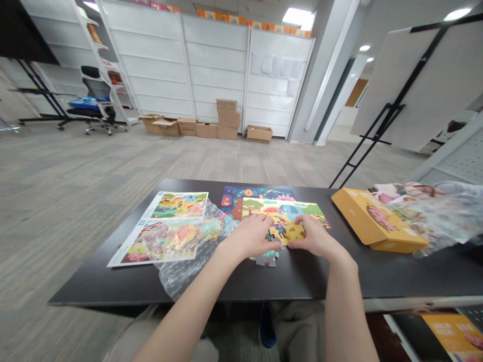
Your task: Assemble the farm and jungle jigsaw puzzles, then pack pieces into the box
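My left hand (247,236) and right hand (315,240) lie close together on the jigsaw puzzle (287,221), palms down, fingertips almost meeting near its front edge. My fingers (268,241) stay narrow and close together, resting on the pieces rather than spreading wide; whether they pinch any one piece I cannot tell, since my hands cover that spot. The puzzle sits near the middle of the dark table (302,281), straight in front of me, probably so both hands reach it equally. A loose piece (266,260) lies just below my left fingertips, within easy reach. Behind the puzzle, a blue picture board (256,193) lies partly under it. To my left, printed sheets (177,206) lie flat and in plain sight, partly under clear bubble wrap (184,274). To my right, a yellow box (377,221) and a plastic bag (437,216) sit well apart from my hands, which leaves room to work.
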Tool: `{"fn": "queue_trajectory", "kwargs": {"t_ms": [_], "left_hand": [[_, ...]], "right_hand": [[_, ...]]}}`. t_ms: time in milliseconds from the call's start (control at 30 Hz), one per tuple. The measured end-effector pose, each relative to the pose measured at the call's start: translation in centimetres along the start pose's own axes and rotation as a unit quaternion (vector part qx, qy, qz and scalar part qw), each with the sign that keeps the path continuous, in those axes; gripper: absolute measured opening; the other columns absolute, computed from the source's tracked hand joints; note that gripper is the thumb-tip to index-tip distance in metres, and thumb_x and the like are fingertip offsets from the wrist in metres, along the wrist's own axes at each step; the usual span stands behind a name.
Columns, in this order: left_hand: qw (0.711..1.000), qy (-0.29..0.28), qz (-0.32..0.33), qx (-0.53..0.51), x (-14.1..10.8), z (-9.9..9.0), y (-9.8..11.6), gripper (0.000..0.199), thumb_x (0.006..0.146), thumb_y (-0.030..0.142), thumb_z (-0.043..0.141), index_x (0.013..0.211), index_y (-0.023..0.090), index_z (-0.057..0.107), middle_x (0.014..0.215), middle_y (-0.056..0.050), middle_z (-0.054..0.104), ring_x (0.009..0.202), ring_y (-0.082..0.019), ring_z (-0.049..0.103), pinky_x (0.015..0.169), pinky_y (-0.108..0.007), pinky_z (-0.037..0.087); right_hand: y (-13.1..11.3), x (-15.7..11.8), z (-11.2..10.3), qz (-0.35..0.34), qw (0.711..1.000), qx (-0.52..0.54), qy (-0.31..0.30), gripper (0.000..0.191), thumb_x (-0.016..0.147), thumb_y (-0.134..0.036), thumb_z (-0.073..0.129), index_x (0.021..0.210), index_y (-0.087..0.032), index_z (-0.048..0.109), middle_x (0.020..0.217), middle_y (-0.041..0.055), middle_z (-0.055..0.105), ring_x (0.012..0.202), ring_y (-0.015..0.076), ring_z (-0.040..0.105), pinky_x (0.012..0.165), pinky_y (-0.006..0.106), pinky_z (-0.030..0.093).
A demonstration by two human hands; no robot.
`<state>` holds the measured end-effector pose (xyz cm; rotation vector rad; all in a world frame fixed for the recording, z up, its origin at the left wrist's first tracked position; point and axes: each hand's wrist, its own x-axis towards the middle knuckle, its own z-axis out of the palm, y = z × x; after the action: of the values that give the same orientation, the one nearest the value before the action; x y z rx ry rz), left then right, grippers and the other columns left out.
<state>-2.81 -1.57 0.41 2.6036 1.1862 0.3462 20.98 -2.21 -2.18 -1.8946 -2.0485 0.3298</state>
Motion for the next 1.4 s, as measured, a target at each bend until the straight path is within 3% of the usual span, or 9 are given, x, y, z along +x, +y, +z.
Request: {"fn": "queue_trajectory", "kwargs": {"t_ms": [267, 433, 733, 933, 1000, 1067, 1133, 1200, 1400], "left_hand": [[0.999, -0.006, -0.001, 0.054, 1.2, 1.4, 0.3, 0.039, 0.088, 0.045, 0.064, 0.114, 0.015, 0.061, 0.116, -0.015, 0.07, 0.114, -0.034, 0.061, 0.096, -0.044, 0.049], [1.0, 0.008, 0.003, 0.023, 1.5, 1.6, 0.7, 0.051, 0.08, 0.046, 0.072, 0.121, 0.018, 0.058, 0.121, -0.014, 0.067, 0.119, -0.034, 0.059, 0.099, -0.044, 0.048], [0.996, 0.035, 0.061, -0.061, 1.9, 1.6, 1.6, 0.058, 0.083, 0.023, 0.065, 0.136, 0.02, 0.042, 0.135, -0.012, 0.056, 0.123, -0.028, 0.058, 0.098, -0.038, 0.05], [0.997, 0.028, 0.053, -0.055, 0.8, -1.4, 0.7, 0.043, 0.093, 0.029, 0.056, 0.135, 0.02, 0.048, 0.14, -0.013, 0.056, 0.123, -0.027, 0.059, 0.099, -0.038, 0.049], [0.999, 0.01, 0.017, -0.036, 0.0, -2.9, -0.1, 0.029, 0.096, 0.03, 0.05, 0.121, 0.019, 0.059, 0.127, -0.011, 0.066, 0.114, -0.026, 0.064, 0.094, -0.037, 0.05], [0.999, -0.023, -0.029, -0.01, -0.9, -4.2, -0.8, 0.021, 0.094, 0.031, 0.051, 0.105, 0.019, 0.065, 0.108, -0.01, 0.072, 0.1, -0.026, 0.068, 0.083, -0.035, 0.051], [0.997, -0.049, -0.066, 0.009, -1.7, -5.1, -1.2, 0.016, 0.089, 0.03, 0.059, 0.098, 0.019, 0.066, 0.1, -0.009, 0.073, 0.093, -0.026, 0.069, 0.076, -0.033, 0.051], [0.993, -0.067, -0.093, 0.022, -2.5, -5.8, -1.3, 0.018, 0.082, 0.029, 0.066, 0.098, 0.02, 0.067, 0.1, -0.008, 0.073, 0.092, -0.026, 0.069, 0.074, -0.032, 0.05], [0.98, -0.122, -0.143, 0.059, -4.0, -7.0, -0.6, 0.029, 0.067, 0.036, 0.082, 0.087, 0.02, 0.068, 0.088, -0.006, 0.074, 0.083, -0.026, 0.07, 0.068, -0.03, 0.05]], "right_hand": [[0.6, -0.2, -0.8, -0.015, 0.985, 0.173, -0.013, 0.045, 0.073, -0.035, 0.07, 0.108, -0.023, 0.046, 0.089, 0.0008, 0.061, 0.075, 0.0188, 0.06, 0.067, 0.031, 0.048], [0.2, -0.6, -1.8, -0.015, 0.949, 0.312, -0.034, 0.039, 0.08, -0.047, 0.067, 0.105, -0.023, 0.049, 0.086, 0.0009, 0.062, 0.075, 0.0188, 0.065, 0.063, 0.03, 0.051], [0.4, 0.1, -0.7, -0.042, 0.952, 0.292, -0.075, 0.03, 0.08, -0.045, 0.07, 0.088, -0.02, 0.056, 0.087, 0.003, 0.065, 0.078, 0.0177, 0.064, 0.071, 0.031, 0.053], [-0.2, -0.6, -2.1, 0.014, 0.935, 0.353, -0.045, 0.044, 0.075, -0.051, 0.074, 0.1, -0.024, 0.05, 0.081, 0.0008, 0.068, 0.07, 0.0191, 0.067, 0.059, 0.029, 0.05], [-1.2, -0.9, -2.5, 0.002, 0.934, 0.354, -0.049, 0.041, 0.075, -0.049, 0.074, 0.099, -0.024, 0.051, 0.083, 0.001, 0.067, 0.071, 0.0186, 0.066, 0.059, 0.029, 0.05], [-2.6, -1.2, -2.4, -0.026, 0.926, 0.361, -0.104, 0.037, 0.075, -0.045, 0.074, 0.096, -0.023, 0.053, 0.085, 0.0011, 0.067, 0.072, 0.0177, 0.065, 0.061, 0.029, 0.051], [-4.2, -1.2, -1.9, -0.057, 0.919, 0.349, -0.174, 0.032, 0.075, -0.041, 0.075, 0.094, -0.022, 0.056, 0.086, 0.0008, 0.066, 0.073, 0.0167, 0.064, 0.063, 0.029, 0.05], [-5.8, -1.0, -1.2, -0.086, 0.932, 0.289, -0.201, 0.025, 0.074, -0.034, 0.074, 0.09, -0.021, 0.059, 0.084, -0.0002, 0.065, 0.071, 0.0155, 0.062, 0.063, 0.028, 0.048], [-8.5, -0.8, -0.3, -0.108, 0.978, 0.064, -0.169, 0.016, 0.074, -0.029, 0.074, 0.085, -0.02, 0.066, 0.083, 0.0025, 0.068, 0.074, 0.0182, 0.06, 0.066, 0.029, 0.042]]}}
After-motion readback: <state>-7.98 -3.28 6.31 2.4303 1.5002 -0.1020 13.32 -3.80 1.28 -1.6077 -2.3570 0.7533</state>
